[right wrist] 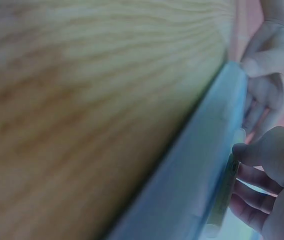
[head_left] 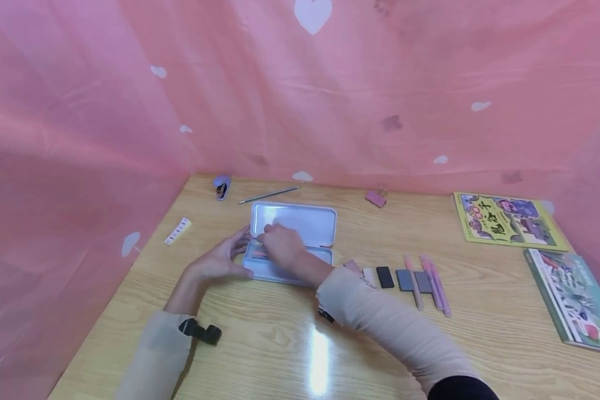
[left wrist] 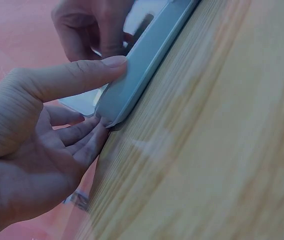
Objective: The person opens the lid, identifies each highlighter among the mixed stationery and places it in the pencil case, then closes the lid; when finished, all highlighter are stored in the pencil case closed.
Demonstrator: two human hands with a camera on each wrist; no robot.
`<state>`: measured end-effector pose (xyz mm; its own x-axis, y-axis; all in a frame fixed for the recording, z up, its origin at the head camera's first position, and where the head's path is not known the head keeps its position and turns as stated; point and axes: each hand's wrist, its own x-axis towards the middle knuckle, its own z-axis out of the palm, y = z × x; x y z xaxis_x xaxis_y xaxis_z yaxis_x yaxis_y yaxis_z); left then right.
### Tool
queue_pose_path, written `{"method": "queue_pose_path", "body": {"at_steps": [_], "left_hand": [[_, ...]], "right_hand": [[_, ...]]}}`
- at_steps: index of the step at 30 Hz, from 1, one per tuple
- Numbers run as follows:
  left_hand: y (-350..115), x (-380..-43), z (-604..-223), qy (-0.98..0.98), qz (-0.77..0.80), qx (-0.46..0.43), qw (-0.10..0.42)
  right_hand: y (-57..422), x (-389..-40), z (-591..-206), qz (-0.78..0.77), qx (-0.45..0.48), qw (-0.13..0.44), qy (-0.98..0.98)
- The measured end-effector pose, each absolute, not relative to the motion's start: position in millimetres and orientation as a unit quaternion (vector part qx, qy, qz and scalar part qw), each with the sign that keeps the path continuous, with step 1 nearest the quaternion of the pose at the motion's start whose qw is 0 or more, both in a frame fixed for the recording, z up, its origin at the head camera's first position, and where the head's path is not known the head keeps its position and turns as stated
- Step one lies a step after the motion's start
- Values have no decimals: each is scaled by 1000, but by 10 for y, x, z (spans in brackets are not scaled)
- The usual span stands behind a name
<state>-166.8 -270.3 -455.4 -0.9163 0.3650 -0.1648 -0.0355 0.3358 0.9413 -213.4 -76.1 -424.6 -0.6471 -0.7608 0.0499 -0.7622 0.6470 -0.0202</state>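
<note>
An open light-blue pencil case (head_left: 275, 272) lies on the table, its lid (head_left: 317, 222) tipped back. My left hand (head_left: 220, 258) holds the case's left end; in the left wrist view the thumb lies on the front wall and the fingers (left wrist: 89, 145) reach round the corner. Inside the case is my right hand (head_left: 282, 244). As the right wrist view shows, its thumb and fingers pinch a slim, yellowish pen-like stick (right wrist: 224, 195) with pale ends. Orange-tinted items (head_left: 259, 253) show beside it in the case, too small to identify.
Right of the case lie a black block (head_left: 385, 276), grey pieces (head_left: 405, 280), and several pink and purple pens (head_left: 436, 283). Behind are a stapler (head_left: 222, 187), a pencil (head_left: 270, 195) and a pink binder clip (head_left: 376, 198). Books (head_left: 575, 300) lie far right; a white strip (head_left: 178, 231) left.
</note>
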Motion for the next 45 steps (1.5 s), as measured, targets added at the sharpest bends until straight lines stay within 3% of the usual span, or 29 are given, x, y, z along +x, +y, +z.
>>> {"method": "queue_pose_path", "body": {"at_steps": [20, 29, 38, 45], "left_hand": [[-2703, -1677, -4564, 797, 565, 104, 188], [-2698, -1668, -4543, 795, 569, 99, 184], [-2744, -1655, -4583, 788, 578, 123, 170], [-2771, -1652, -4577, 799, 567, 119, 163]], "right_hand": [[-673, -2106, -4188, 60, 390, 1, -919], [124, -2146, -3887, 129, 346, 59, -927], [1144, -2132, -3791, 112, 273, 46, -954], [1729, -2074, -3891, 94, 238, 69, -964]]}}
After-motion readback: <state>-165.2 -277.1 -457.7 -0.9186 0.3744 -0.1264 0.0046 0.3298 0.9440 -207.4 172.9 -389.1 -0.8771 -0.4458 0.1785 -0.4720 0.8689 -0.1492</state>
